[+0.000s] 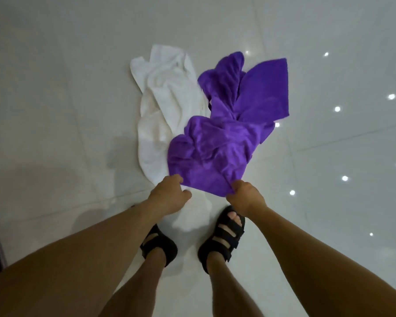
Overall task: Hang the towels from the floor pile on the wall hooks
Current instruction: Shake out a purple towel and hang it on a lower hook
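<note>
Sandals (222, 236): black, planted on the floor (55, 88); the white towel's (162, 106) near end lies between them, so I would mind the feet when stepping away
Left hand (169, 191): fingers (177, 179) curled on the near edge of the purple towel (226, 138), pinching it
Right hand (242, 193): grips the same edge, a little apart from the left
Purple towel: near edge lifted; the rest is crumpled on the floor, partly over the white towel
Step, as I judge it: lift straight up, keeping both pinches, so the white towel is not dragged along
White towel: rumpled; runs left and beyond
Floor: glossy tiles with light spots; possibly slippery
Hooks: not in view
</note>
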